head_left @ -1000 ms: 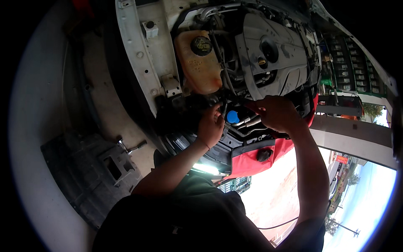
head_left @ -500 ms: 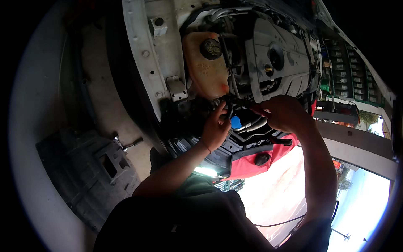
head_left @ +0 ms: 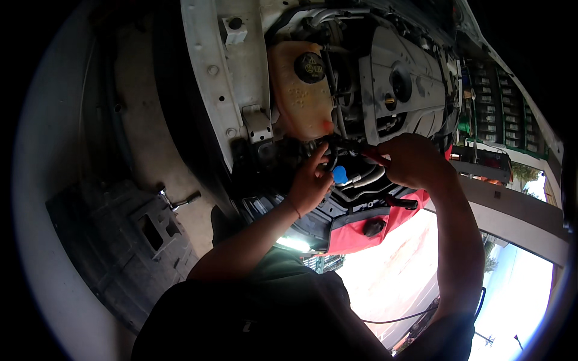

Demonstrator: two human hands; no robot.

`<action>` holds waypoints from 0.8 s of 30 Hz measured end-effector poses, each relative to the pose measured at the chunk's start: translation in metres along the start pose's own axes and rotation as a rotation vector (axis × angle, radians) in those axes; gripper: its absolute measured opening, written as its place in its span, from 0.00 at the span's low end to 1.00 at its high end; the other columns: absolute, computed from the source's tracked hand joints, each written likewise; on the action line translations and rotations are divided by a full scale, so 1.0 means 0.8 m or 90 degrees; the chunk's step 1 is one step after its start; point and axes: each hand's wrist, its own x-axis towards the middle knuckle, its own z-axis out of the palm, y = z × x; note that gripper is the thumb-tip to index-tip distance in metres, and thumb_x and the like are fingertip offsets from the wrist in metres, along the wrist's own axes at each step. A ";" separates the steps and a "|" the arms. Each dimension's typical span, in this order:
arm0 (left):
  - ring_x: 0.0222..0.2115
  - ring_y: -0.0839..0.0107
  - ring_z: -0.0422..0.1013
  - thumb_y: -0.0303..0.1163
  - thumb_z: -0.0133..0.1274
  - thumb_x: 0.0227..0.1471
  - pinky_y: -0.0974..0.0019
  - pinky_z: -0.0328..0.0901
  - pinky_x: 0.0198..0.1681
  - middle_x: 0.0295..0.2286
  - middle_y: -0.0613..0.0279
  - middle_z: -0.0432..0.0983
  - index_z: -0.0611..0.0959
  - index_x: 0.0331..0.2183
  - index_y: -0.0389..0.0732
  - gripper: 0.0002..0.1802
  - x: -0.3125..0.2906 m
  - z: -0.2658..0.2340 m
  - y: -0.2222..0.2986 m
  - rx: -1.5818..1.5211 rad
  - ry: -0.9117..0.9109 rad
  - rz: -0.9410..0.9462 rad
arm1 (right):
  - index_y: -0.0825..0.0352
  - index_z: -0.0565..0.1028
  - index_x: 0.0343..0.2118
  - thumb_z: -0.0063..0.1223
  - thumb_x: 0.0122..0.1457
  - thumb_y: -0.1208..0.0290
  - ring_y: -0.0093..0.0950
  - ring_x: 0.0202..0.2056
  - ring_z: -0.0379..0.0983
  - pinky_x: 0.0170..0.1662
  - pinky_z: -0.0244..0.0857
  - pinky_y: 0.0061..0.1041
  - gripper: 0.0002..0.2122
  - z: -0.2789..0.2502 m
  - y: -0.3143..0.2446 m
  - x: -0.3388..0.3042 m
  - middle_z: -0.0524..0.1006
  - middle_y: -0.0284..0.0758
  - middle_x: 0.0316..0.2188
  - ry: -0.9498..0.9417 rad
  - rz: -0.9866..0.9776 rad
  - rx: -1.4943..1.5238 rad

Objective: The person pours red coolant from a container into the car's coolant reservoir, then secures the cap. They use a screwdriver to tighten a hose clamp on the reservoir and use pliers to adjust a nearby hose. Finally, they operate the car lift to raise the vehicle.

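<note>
In the engine bay, a yellowed plastic coolant tank (head_left: 295, 111) with a black cap (head_left: 309, 67) sits ahead of my hands. Just below its near end, my left hand (head_left: 308, 185) reaches among dark hoses, the index finger stretched forward and the other fingers curled. What those fingers grip is hidden in shadow. A blue cap (head_left: 341, 175) stands right beside them. My right hand (head_left: 412, 161) is closed around red-handled pliers (head_left: 374, 156). Their dark jaws point left toward the tank's near end; what they touch is too dark to make out.
A grey engine cover (head_left: 415, 78) lies right of the tank. Red cloth (head_left: 355, 233) drapes over the front edge, near a lit lamp (head_left: 294, 243). On the floor at left lie a black plastic panel (head_left: 114, 240) and a ratchet (head_left: 180, 201). Shelves of bins (head_left: 497, 108) stand far right.
The view has shifted slightly, so the tank and engine appear a little further right. Both hands and the pliers keep nearly the same place below the tank.
</note>
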 end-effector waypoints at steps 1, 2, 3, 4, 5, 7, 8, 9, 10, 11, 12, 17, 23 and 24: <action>0.29 0.73 0.73 0.22 0.49 0.52 0.70 0.69 0.29 0.50 0.47 0.65 0.55 0.64 0.45 0.39 0.002 0.000 -0.001 0.004 -0.001 0.007 | 0.47 0.79 0.43 0.51 0.48 0.73 0.36 0.36 0.77 0.40 0.70 0.36 0.19 -0.006 -0.006 -0.002 0.79 0.38 0.29 -0.023 0.014 -0.008; 0.29 0.73 0.73 0.22 0.49 0.52 0.70 0.69 0.30 0.50 0.47 0.65 0.55 0.64 0.45 0.39 0.002 -0.001 -0.001 0.008 -0.002 0.015 | 0.44 0.78 0.46 0.50 0.48 0.73 0.36 0.36 0.77 0.41 0.70 0.36 0.21 -0.012 -0.012 -0.005 0.79 0.37 0.30 -0.045 0.027 -0.016; 0.29 0.73 0.73 0.22 0.49 0.52 0.70 0.69 0.30 0.50 0.47 0.65 0.54 0.64 0.45 0.39 0.002 -0.001 0.000 0.008 -0.001 0.016 | 0.42 0.77 0.48 0.50 0.48 0.73 0.36 0.37 0.77 0.42 0.70 0.37 0.23 -0.016 -0.018 -0.006 0.79 0.37 0.30 -0.066 0.040 -0.025; 0.29 0.73 0.73 0.22 0.48 0.52 0.69 0.69 0.31 0.50 0.47 0.65 0.54 0.64 0.44 0.39 0.002 0.000 -0.002 0.004 -0.005 0.009 | 0.41 0.77 0.49 0.50 0.48 0.72 0.36 0.37 0.77 0.41 0.70 0.37 0.23 -0.014 -0.018 -0.004 0.79 0.38 0.30 -0.070 0.047 -0.025; 0.29 0.73 0.73 0.23 0.48 0.52 0.69 0.69 0.31 0.50 0.46 0.65 0.54 0.64 0.44 0.39 0.002 0.000 -0.003 0.001 -0.008 0.002 | 0.41 0.76 0.50 0.50 0.49 0.71 0.35 0.37 0.77 0.41 0.70 0.36 0.24 -0.010 -0.019 -0.003 0.79 0.38 0.29 -0.073 0.054 -0.026; 0.32 0.72 0.73 0.22 0.48 0.54 0.70 0.70 0.33 0.50 0.48 0.63 0.54 0.64 0.45 0.38 0.002 -0.001 -0.005 0.014 -0.030 0.007 | 0.41 0.76 0.50 0.50 0.49 0.70 0.36 0.36 0.77 0.40 0.71 0.36 0.23 -0.003 -0.020 -0.001 0.78 0.39 0.29 -0.076 0.059 -0.036; 0.34 0.71 0.73 0.22 0.48 0.55 0.70 0.70 0.33 0.50 0.49 0.62 0.54 0.64 0.46 0.38 0.002 -0.001 -0.005 0.022 -0.041 0.011 | 0.41 0.76 0.49 0.49 0.50 0.69 0.36 0.36 0.77 0.40 0.71 0.36 0.22 0.001 -0.021 -0.002 0.78 0.39 0.29 -0.076 0.057 -0.043; 0.34 0.71 0.73 0.22 0.48 0.55 0.69 0.70 0.34 0.51 0.49 0.62 0.54 0.64 0.46 0.38 0.002 -0.001 -0.006 0.024 -0.042 0.012 | 0.42 0.76 0.49 0.49 0.50 0.69 0.36 0.36 0.77 0.40 0.71 0.36 0.21 0.002 -0.023 -0.004 0.78 0.39 0.28 -0.076 0.056 -0.051; 0.34 0.71 0.74 0.22 0.48 0.55 0.69 0.70 0.34 0.51 0.49 0.62 0.54 0.64 0.46 0.38 0.003 -0.002 -0.007 0.026 -0.038 0.016 | 0.45 0.77 0.48 0.49 0.50 0.69 0.36 0.36 0.77 0.40 0.70 0.37 0.20 0.001 -0.026 -0.003 0.78 0.40 0.29 -0.080 0.057 -0.036; 0.34 0.71 0.74 0.22 0.48 0.55 0.69 0.71 0.34 0.51 0.49 0.62 0.54 0.64 0.46 0.38 0.003 -0.004 -0.007 0.028 -0.034 0.019 | 0.48 0.77 0.47 0.49 0.50 0.70 0.36 0.36 0.77 0.40 0.70 0.37 0.19 -0.001 -0.030 -0.003 0.78 0.40 0.29 -0.085 0.058 -0.022; 0.34 0.71 0.74 0.22 0.47 0.55 0.69 0.71 0.34 0.51 0.49 0.62 0.54 0.64 0.45 0.38 0.003 -0.005 -0.007 0.024 -0.033 0.020 | 0.51 0.77 0.46 0.49 0.50 0.70 0.36 0.36 0.77 0.39 0.70 0.37 0.18 -0.002 -0.032 -0.003 0.77 0.41 0.29 -0.090 0.059 -0.007; 0.34 0.71 0.74 0.23 0.47 0.56 0.68 0.71 0.35 0.49 0.50 0.63 0.55 0.63 0.43 0.36 0.001 -0.008 -0.007 -0.006 -0.033 0.020 | 0.63 0.78 0.40 0.48 0.51 0.75 0.39 0.34 0.77 0.37 0.71 0.37 0.13 0.052 -0.016 -0.036 0.78 0.42 0.28 0.113 0.047 -0.002; 0.33 0.73 0.73 0.24 0.48 0.56 0.70 0.70 0.34 0.45 0.53 0.69 0.66 0.55 0.37 0.25 -0.008 0.000 -0.024 0.160 0.067 0.086 | 0.67 0.76 0.43 0.48 0.57 0.75 0.26 0.29 0.77 0.32 0.69 0.25 0.12 0.186 0.019 -0.084 0.77 0.34 0.24 0.092 0.105 0.740; 0.33 0.74 0.72 0.25 0.49 0.56 0.71 0.69 0.35 0.43 0.55 0.70 0.67 0.54 0.37 0.23 -0.019 0.005 -0.022 0.185 0.030 0.092 | 0.69 0.75 0.46 0.48 0.58 0.74 0.25 0.36 0.77 0.37 0.70 0.25 0.13 0.223 0.014 -0.085 0.78 0.36 0.32 0.092 0.128 0.917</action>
